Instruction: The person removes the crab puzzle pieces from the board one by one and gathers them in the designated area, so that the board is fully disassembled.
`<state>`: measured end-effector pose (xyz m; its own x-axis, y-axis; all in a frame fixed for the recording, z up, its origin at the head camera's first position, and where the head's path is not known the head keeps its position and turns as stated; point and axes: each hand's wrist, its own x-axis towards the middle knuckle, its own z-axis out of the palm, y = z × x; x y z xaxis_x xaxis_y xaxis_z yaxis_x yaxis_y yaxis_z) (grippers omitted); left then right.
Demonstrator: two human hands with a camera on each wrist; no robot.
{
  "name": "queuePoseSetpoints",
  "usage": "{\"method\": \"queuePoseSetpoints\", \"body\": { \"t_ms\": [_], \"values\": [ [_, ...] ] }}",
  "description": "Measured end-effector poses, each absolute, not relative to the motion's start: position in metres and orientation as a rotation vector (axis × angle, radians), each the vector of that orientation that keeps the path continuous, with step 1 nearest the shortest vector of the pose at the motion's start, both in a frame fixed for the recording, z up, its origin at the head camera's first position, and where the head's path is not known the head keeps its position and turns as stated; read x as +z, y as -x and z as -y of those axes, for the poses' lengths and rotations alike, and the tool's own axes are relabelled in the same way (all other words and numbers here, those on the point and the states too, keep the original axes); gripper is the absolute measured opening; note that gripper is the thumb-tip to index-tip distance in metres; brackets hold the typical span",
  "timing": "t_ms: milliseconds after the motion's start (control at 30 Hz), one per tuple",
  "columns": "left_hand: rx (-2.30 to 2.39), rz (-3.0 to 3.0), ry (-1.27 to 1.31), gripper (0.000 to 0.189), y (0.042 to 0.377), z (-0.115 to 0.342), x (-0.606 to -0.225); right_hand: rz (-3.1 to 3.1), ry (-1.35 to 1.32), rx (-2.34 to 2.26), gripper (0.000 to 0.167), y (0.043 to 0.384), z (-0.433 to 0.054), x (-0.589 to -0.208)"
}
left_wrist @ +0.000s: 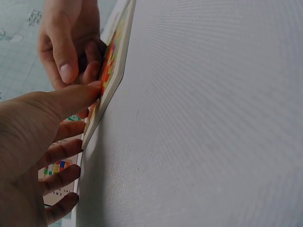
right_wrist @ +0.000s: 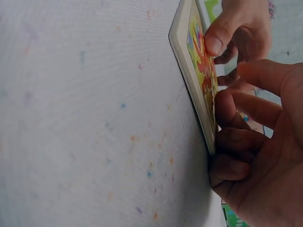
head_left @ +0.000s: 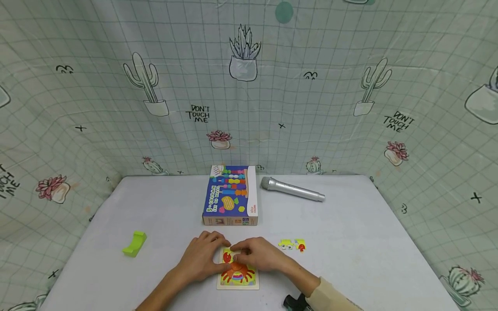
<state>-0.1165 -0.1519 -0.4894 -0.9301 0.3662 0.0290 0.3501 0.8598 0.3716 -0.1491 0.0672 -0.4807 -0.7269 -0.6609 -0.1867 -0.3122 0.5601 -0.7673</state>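
A crab jigsaw puzzle in a pale frame (head_left: 238,286) lies flat on the table in front of me. My left hand (head_left: 200,258) holds it at the left side, thumb on the crab picture and fingers along the upper left edge. My right hand (head_left: 261,255) reaches over the upper part of the puzzle and covers its upper right. In the right wrist view, the right index fingertip (right_wrist: 224,105) rests on the picture, the thumb is apart from it, and the other fingers bend beside the edge. Two loose puzzle pieces (head_left: 287,245), one with a red claw (head_left: 301,246), lie to the right.
Behind the puzzle stands a blue and white toy box (head_left: 229,196). A silver microphone (head_left: 293,188) lies to its right. A bright green curved block (head_left: 135,244) is at the left. Near the right forearm sits a black object (head_left: 295,303) at the front edge.
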Motion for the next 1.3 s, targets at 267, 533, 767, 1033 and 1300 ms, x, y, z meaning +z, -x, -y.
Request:
{"method": "queuePoseSetpoints", "body": {
  "t_ms": [267,533,767,1033,1300],
  "values": [
    [0.606,-2.984,-0.588,0.05,0.1153,0.1519,-0.4886,-2.358,0.799,-0.992,0.024,0.1483,-0.0676,-0.481],
    [0.612,-3.002,-0.596,0.05,0.1156,0.1526,-0.4891,-2.361,0.805,-0.994,0.023,0.1475,-0.0678,-0.4797],
    [0.616,-2.994,-0.597,0.05,0.1154,0.1522,-0.4894,-2.375,0.814,-1.002,0.02,0.1489,-0.0666,-0.4806],
    [0.616,-2.994,-0.591,0.05,0.1146,0.1515,-0.4878,-2.388,0.822,-1.027,0.019,0.1483,-0.0664,-0.4815],
    [0.597,-2.988,-0.581,0.05,0.115,0.1513,-0.489,-2.416,0.852,-1.024,0.013,0.1492,-0.0651,-0.4826]
  ]
}}
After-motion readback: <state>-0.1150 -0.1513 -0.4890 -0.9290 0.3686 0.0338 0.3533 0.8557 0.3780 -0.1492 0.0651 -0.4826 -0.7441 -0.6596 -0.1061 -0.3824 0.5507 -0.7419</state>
